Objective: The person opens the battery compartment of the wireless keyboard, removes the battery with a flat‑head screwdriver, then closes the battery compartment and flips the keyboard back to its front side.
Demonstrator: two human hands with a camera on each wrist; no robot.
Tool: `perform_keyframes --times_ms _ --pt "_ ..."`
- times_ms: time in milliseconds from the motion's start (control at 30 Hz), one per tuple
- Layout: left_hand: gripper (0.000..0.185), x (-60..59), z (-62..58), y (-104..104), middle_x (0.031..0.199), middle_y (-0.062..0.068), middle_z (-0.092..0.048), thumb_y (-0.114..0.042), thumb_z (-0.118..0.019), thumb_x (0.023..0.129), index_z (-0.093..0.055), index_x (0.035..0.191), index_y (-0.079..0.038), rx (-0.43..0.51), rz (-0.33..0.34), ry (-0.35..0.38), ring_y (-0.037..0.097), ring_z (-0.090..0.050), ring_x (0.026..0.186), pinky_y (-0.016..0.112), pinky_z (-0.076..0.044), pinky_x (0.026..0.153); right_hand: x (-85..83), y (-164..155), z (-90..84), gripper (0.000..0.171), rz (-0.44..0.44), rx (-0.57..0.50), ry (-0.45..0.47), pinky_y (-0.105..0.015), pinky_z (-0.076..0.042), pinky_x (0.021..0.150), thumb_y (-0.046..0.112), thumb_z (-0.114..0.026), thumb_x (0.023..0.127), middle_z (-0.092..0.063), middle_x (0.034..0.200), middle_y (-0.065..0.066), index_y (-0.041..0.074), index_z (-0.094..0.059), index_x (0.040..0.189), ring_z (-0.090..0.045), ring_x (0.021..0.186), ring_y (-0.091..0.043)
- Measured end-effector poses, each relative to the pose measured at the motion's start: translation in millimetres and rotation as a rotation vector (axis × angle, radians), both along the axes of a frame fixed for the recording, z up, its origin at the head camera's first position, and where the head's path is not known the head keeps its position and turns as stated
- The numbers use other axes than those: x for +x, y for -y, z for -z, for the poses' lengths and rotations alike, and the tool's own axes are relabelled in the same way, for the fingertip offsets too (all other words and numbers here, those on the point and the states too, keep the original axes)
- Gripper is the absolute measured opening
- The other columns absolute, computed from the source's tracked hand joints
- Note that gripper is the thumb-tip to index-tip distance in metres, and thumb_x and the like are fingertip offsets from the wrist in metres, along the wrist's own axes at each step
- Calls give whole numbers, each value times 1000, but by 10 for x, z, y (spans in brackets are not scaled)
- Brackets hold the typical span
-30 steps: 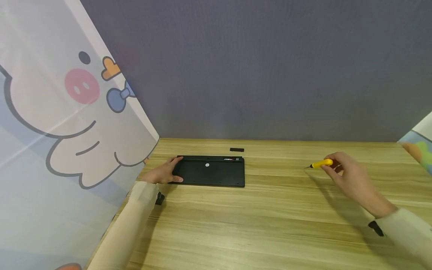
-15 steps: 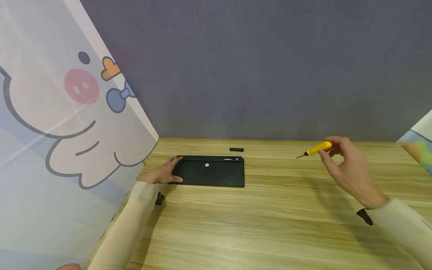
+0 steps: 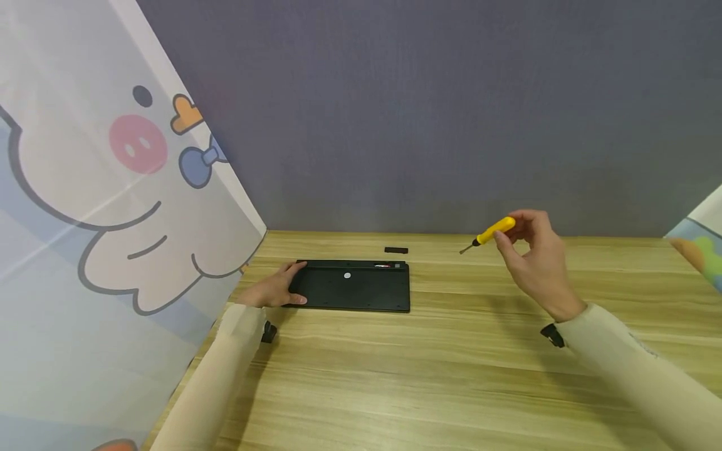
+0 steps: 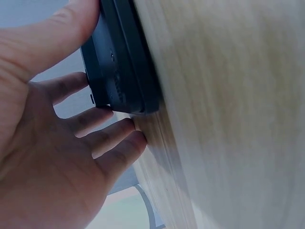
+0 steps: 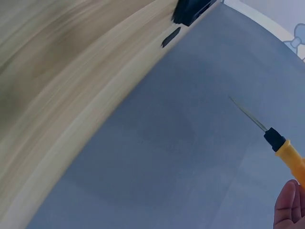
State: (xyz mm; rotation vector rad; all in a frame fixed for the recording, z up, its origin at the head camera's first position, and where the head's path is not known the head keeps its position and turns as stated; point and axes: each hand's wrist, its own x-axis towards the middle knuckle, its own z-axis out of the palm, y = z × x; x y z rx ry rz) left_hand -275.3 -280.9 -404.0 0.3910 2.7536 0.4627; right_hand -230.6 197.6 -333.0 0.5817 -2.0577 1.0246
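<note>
A black keyboard (image 3: 361, 291) lies upside down on the table, its battery slot uncovered at the upper right with a battery (image 3: 382, 265) showing inside. My left hand (image 3: 274, 288) holds its left end, with the thumb at the near edge and a finger at the far edge. In the left wrist view the other fingers (image 4: 112, 136) reach along the keyboard's end. My right hand (image 3: 536, 257) pinches a screwdriver (image 3: 495, 230) by its yellow handle, raised above the table, the metal tip pointing down and left. A small black battery cover (image 3: 396, 250) lies behind the keyboard.
The wooden table (image 3: 406, 376) meets a grey upright panel (image 3: 423, 125) just behind the battery cover. A white wall sheet with cartoon figures (image 3: 138, 144) stands along the left side, and another printed sheet (image 3: 699, 244) shows at the right.
My right hand has risen from near the table and moved left with the screwdriver, toward the keyboard. The left hand and keyboard have stayed in place.
</note>
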Motion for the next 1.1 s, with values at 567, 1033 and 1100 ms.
perform_keyframes --times_ms 567,1033,1100 --pt "89 -28 12 -19 141 15 -3 -39 -65 73 -10 139 -20 19 0 15 39 -23 120 50 -34 84 -300 446 87 29 -73 -27 -15 -19 -43 60 8 -63 78 -54 89 -1 1 -49 101 -54 69 -13" --pt "89 -39 -3 2 140 16 -4 -39 -66 72 -11 139 -20 14 -7 17 40 -24 120 50 -33 85 -362 611 113 26 -120 -40 20 -21 -43 56 10 -62 78 -54 87 1 3 -49 100 -53 68 -11" --pt "90 -35 -4 6 140 17 -4 -39 -66 72 -11 139 -20 15 -6 17 40 -24 119 51 -33 84 -366 637 124 26 -122 -28 30 -21 -42 55 11 -62 79 -54 87 2 4 -48 100 -53 67 -10"
